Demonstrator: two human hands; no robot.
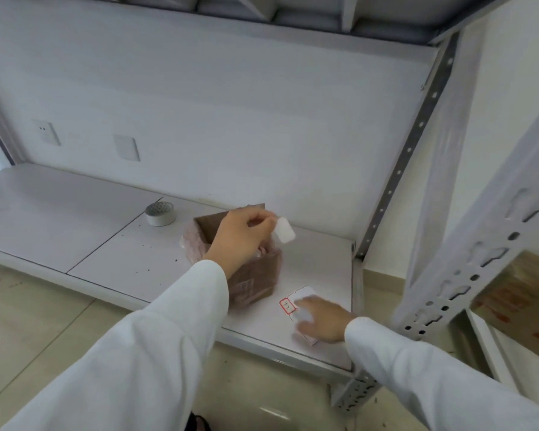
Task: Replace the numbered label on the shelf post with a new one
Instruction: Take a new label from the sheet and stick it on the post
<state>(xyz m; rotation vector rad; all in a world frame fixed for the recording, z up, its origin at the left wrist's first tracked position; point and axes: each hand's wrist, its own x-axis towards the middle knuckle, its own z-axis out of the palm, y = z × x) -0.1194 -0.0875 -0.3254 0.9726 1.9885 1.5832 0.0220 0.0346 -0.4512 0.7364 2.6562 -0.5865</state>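
The left hand point(240, 234) is hovering above a brown cardboard box point(255, 275) lined with a pinkish plastic bag, its fingers point(262, 220) pinching a small white label point(284, 230) by one edge so that the label is hanging out to the right, over the box's far corner. The right hand point(321, 318) is lying low on the white shelf point(137, 253) near its front right corner, fingers pressed down flat on a sheet of labels point(299, 298) — one red-bordered label point(286, 305) with a handwritten mark is showing just left of the fingertips, too blurred to read. Whether the right fingers are gripping the sheet or only resting on it cannot be told. Both arms are wearing white sleeves. A roll of white tape point(160, 214) is sitting on the shelf behind and to the left of the box, well apart from both hands. The perforated grey shelf post point(467, 259) is standing to the right of the right hand — no label is visible on the stretch in view.
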